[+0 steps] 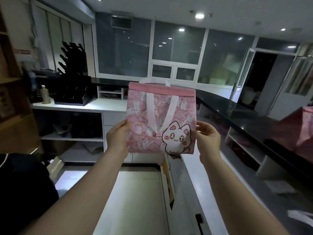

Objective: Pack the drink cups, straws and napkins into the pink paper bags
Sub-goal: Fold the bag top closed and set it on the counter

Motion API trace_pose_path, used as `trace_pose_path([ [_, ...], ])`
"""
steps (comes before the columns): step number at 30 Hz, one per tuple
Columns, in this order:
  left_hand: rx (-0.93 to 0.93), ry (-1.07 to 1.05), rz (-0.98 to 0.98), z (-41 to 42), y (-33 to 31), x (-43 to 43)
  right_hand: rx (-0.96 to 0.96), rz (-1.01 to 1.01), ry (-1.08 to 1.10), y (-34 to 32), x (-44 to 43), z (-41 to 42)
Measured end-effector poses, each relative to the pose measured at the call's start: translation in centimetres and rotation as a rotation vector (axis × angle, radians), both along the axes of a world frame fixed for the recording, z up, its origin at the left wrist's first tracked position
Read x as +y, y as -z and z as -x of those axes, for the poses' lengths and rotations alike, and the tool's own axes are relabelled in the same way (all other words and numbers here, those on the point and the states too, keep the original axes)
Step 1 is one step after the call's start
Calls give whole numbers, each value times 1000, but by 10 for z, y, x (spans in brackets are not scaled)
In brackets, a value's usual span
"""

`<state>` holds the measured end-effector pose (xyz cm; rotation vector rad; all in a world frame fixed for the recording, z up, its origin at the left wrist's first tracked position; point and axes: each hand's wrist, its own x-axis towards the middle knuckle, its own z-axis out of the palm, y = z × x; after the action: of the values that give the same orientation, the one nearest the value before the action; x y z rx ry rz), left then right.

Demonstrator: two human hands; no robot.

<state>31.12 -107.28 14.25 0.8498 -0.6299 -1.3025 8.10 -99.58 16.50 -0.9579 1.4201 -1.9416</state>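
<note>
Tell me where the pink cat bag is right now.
Head view, centre: the pink bag is held up between the left hand and right hand, each gripping a side edge, left of the black counter.

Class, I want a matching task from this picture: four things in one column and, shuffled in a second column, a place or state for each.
Things
1. bag
2. bottle
3. left hand
4. right hand

Places or states
A. stands on the white counter
B. pinches the bag's edge beside the cat print
C. held up in the air
D. pinches the bag's edge away from the cat print

Pairs: 1-C, 2-A, 3-D, 4-B
</note>
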Motion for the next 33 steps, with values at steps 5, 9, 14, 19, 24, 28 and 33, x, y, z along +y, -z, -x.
trace_pose_path([
  [5,-38,-22,9,29,-32,-122,87,33,-47,-27,-132,34],
  [9,-50,-43,76,32,-58,-222,101,52,-92,-49,-243,48],
  [14,-95,-3,93,18,-36,-334,-12,18,-142,-38,-365,38],
  [19,-68,-4,49,-1,-8,-454,-24,-21,-184,-9,-479,20],
  [24,-68,41,43,-20,-22,-599,11,-43,-158,-20,-610,6],
  [28,-332,166,94,-39,-64,-717,35,-30,-147,-43,-716,2],
  [33,-470,173,-9,-36,-63,-832,25,-20,-80,-43,-831,7],
])
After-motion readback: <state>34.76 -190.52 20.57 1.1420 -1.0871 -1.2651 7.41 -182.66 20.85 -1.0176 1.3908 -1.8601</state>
